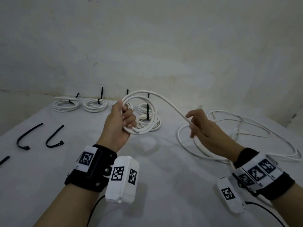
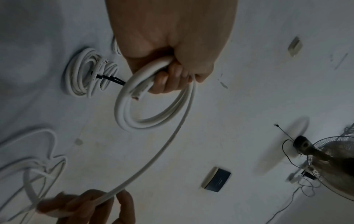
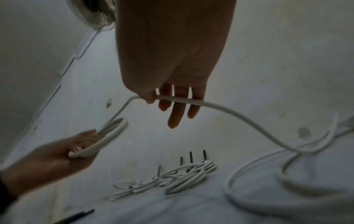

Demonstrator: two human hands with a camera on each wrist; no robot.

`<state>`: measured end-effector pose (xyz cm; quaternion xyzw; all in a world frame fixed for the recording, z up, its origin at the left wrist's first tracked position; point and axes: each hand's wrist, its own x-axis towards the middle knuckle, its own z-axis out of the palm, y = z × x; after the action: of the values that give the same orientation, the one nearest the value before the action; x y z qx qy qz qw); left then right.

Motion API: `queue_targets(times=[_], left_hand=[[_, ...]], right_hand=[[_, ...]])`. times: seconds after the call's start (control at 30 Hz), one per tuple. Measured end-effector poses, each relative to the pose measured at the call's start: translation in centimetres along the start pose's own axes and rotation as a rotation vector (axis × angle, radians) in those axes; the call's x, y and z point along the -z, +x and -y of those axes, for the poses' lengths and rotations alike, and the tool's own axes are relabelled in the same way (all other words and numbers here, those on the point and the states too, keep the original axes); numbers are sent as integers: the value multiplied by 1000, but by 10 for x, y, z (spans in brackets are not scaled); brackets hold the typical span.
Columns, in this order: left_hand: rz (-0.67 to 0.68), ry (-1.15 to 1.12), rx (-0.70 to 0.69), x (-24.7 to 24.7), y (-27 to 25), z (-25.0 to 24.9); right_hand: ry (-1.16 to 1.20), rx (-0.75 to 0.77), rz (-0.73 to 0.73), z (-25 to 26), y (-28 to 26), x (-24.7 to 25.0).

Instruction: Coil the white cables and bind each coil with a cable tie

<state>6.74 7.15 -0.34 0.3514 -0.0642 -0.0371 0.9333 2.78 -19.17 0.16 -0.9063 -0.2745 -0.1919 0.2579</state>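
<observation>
My left hand (image 1: 119, 123) is raised above the table and grips a small coil of white cable (image 1: 136, 94), its cut end poking out below the fingers. In the left wrist view the coil (image 2: 122, 115) shows two or three loops hanging from the curled fingers. From the coil the cable arcs right to my right hand (image 1: 201, 126), which pinches the strand (image 3: 229, 112) between thumb and fingers. The remaining cable (image 1: 246, 128) lies in loose loops on the table at the right.
Several bound coils (image 1: 95, 104) with black ties stand along the table's back edge, under and behind the held coil. Loose black cable ties (image 1: 55, 136) lie at the left. A white cloth covers the table (image 1: 164, 177). A fan (image 2: 335, 159) stands beyond the table.
</observation>
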Motion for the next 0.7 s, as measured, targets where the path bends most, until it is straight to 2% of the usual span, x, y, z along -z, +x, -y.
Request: queue_targets(times=[0.1,0.27,0.33,0.43,0.7], left_hand=[[-1,-41,-3,-2,-1,-1],[-13,-95,-37,-5,-3,-5],[-17,-100,-53,-4,-3,-5],[-14,-102,-68,-3,-2,-6],[-2,49,-115,-6,-4,2]], right_hand=[[-277,92,15,-9,-1,8],[-571,179,185,-13,-1,14],[-650,246,157,-14,0,11],[-714,418,87,-11,4,4],[-713,698,96,45,16,-9]])
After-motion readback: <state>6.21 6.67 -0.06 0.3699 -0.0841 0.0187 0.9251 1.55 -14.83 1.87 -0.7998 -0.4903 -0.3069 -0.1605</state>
